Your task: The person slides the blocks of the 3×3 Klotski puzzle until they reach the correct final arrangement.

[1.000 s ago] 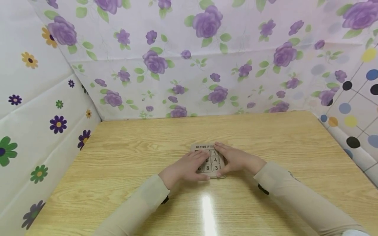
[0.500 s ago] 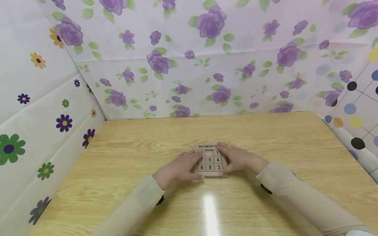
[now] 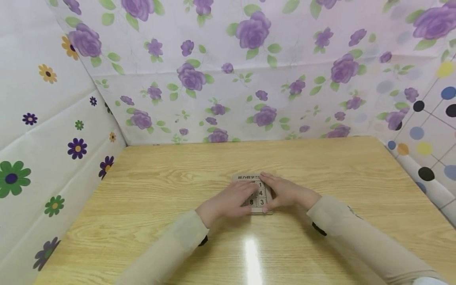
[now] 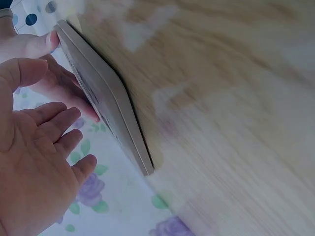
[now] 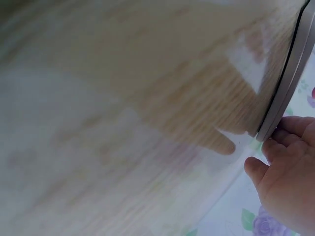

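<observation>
A sliding number puzzle [image 3: 261, 193], a flat beige board with square numbered tiles and dark lettering along its top, lies on the table. My left hand [image 3: 231, 201] reaches over it from the left, its relaxed fingers covering the middle and left tiles. Tiles 1, 4, 8 and 3 still show. At the right side, my right hand [image 3: 285, 192] holds the board between thumb at the lower corner and fingers at the upper one. The left wrist view has the puzzle's edge [image 4: 123, 110] side-on, with the left palm [image 4: 37, 167] beside it. In the right wrist view, fingertips touch the puzzle's edge [image 5: 283, 91].
The wooden table [image 3: 171, 166] has a glossy top with a bright light streak near the front. A flowered cloth [image 3: 221, 79] hangs behind it. Patterned sheets [image 3: 53, 158] flank it on both sides.
My left hand drew back left, baring most tiles and a gap in the top row, then came right again over the middle tiles. My right hand kept its place on the board.
</observation>
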A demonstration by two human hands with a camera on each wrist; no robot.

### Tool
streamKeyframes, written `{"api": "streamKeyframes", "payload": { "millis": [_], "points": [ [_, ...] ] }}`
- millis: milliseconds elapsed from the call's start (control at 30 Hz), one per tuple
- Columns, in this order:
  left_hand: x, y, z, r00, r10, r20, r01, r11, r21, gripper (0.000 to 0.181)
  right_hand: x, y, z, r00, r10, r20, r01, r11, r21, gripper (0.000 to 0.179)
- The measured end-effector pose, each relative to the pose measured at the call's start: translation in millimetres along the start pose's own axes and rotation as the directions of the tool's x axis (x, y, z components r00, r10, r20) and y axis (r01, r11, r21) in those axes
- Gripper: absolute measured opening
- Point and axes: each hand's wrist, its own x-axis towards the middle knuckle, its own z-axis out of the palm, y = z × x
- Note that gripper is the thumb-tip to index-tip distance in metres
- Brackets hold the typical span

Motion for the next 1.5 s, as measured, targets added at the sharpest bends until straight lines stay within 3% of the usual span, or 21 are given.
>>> {"api": "streamKeyframes", "payload": {
  "millis": [167,367,1033,1167,1300,1500],
  "points": [
    [5.8,2.5,5.4,0.998,-0.036,0.049,0.036,0.999,0.010,0.066,1.3,-1,3,1.000,-0.009,0.003,0.009,1.000,0.028,0.112],
    [2.8,4.6,10.6,0.991,-0.098,0.088,0.097,0.995,0.019,0.076,1.8,-2,5,1.000,-0.004,0.014,0.004,1.000,0.031,0.113],
    [-12.2,-6.3,0.8,0.987,-0.152,0.047,0.152,0.988,-0.013,0.082,2.6,-4,-3,1.000,0.013,0.018,-0.014,0.999,0.043,0.114],
    [-13.7,-8.9,2.7,0.992,-0.122,0.042,0.122,0.992,-0.019,0.079,2.5,-3,-3,1.000,0.012,0.018,-0.013,0.998,0.053,0.115],
    [-13.5,-7.7,7.8,0.998,-0.051,0.031,0.051,0.999,-0.018,0.073,1.6,-1,-2,1.000,0.014,0.024,-0.016,0.998,0.060,0.114],
    [-11.5,2.8,9.6,0.999,0.048,0.026,-0.047,0.999,-0.017,0.071,0.1,0,-1,1.000,0.002,0.025,-0.004,0.998,0.059,0.113]
  ]
}}
